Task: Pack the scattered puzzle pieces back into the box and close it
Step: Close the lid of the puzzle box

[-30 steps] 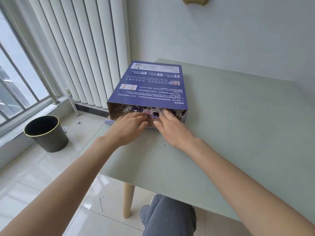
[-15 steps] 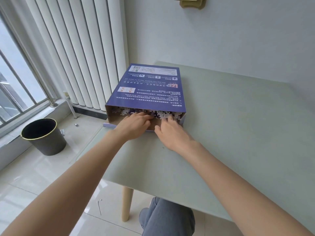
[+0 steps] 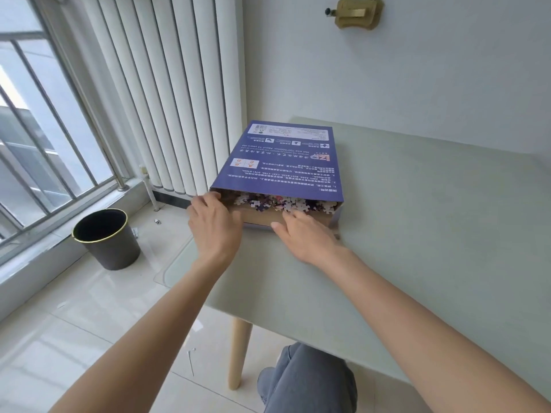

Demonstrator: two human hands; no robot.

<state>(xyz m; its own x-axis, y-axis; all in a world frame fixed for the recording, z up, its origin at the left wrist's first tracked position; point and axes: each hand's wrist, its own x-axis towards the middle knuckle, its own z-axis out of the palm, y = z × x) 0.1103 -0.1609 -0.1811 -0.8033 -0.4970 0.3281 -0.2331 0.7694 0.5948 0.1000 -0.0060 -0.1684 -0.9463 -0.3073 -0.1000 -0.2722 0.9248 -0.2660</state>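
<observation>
A flat blue puzzle box lies on the pale green table, its near end open toward me. Several puzzle pieces show inside the opening, above the brown cardboard flap. My left hand is at the box's near left corner, fingers curled against the edge of the opening. My right hand lies on the flap at the mouth, fingers extended toward the pieces. One small piece lies on the table by my right hand.
A black waste bin stands on the tiled floor to the left, below the window bars. A white radiator runs along the wall behind the box. The table's left edge is just beside the box. My knee shows under the table.
My left hand has moved out of the box mouth to its left corner. My right hand has pulled back slightly onto the flap. The pieces sit deeper inside the box.
</observation>
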